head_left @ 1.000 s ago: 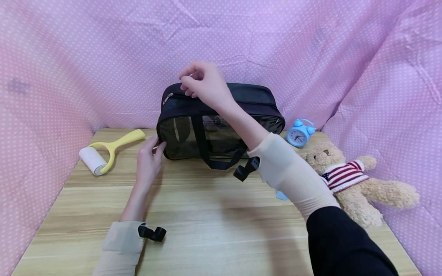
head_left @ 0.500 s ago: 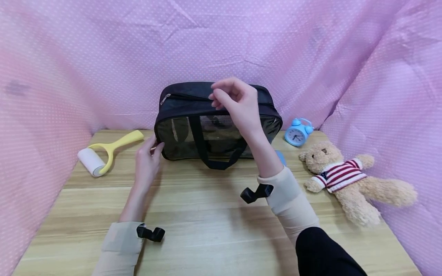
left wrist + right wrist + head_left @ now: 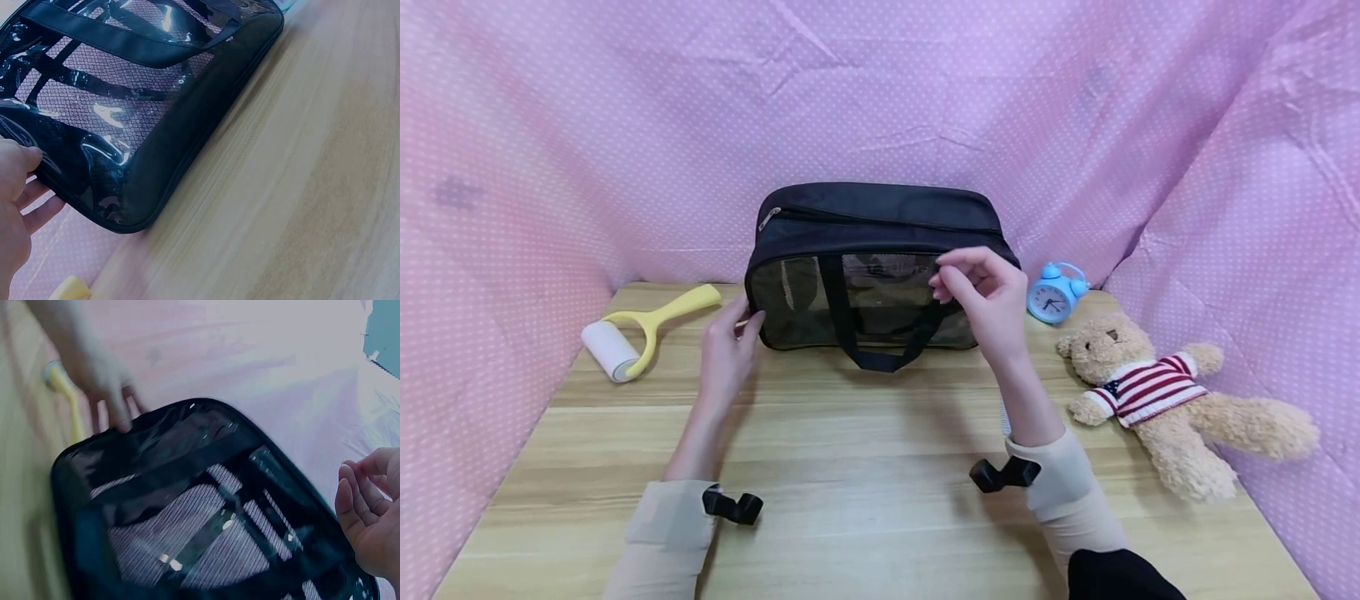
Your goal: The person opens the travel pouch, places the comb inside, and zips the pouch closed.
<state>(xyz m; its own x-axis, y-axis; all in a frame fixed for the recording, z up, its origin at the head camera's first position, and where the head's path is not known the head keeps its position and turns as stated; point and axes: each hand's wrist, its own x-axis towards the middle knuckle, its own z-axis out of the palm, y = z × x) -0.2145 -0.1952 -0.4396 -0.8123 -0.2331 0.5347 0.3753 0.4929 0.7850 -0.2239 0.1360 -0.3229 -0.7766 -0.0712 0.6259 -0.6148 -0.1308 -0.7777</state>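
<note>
A black toiletry bag [image 3: 880, 233] with clear panels stands upright at the back of the table, its front handle [image 3: 874, 360] hanging down. Its top zipper gapes, with the silver zipper pull [image 3: 770, 218] at the left end. My left hand [image 3: 726, 354] pinches the bag's left edge; in the left wrist view the thumb [image 3: 28, 157] lies on the front and the fingers go behind. My right hand [image 3: 988, 304] hovers before the bag's right end, fingers loosely curled, holding nothing. It covers part of the right panel.
A yellow-handled lint roller [image 3: 651, 325] lies left of the bag. To the right are a light blue alarm clock [image 3: 1049, 297] and a teddy bear [image 3: 1150, 392] in a striped shirt. A light blue toothed piece [image 3: 1004, 418] is mostly hidden behind my right forearm. Pink dotted cloth [image 3: 880, 92] surrounds the table.
My right hand has moved from above the bag's left top, rightward and down toward me, to the right end. My left hand stays at the bag's left edge.
</note>
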